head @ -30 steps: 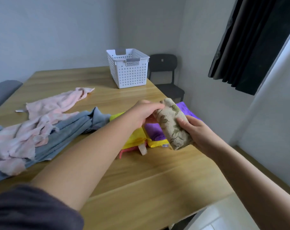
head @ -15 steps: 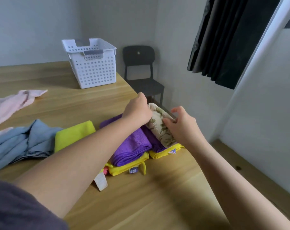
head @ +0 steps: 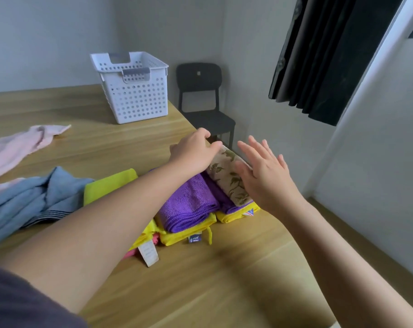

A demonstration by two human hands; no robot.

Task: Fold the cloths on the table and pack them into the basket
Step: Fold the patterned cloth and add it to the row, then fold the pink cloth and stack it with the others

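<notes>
— Looking for the floral cloth (head: 226,176): where does it lie?

— Folded small, between the two hands. It sits on top of the folded purple cloths (head: 189,202), which lie on folded yellow cloths (head: 189,235), near the right edge of the table (head: 224,280).

— What is the left hand doing?

— The left hand (head: 193,153) holds the far end of the floral cloth, fingers curled and thumb laid across its top.

— And the right hand?

— The right hand (head: 267,176) is spread flat, fingers straight and apart, gripping nothing. It is just to the right of the floral cloth, with its thumb over the cloth's edge. Whether it touches, I cannot tell.

— What else is around the arms?

— Left of the left forearm a blue cloth (head: 35,197) lies crumpled, and farther left a pink cloth (head: 18,145), also unfolded. A paper tag (head: 148,253) pokes out just below that forearm.

— And the basket?

— The white basket (head: 139,100) stands upright on the table beyond the left hand, well apart from it. A dark chair (head: 200,79) stands past the fingertips of both hands, off the table's far corner.
</notes>
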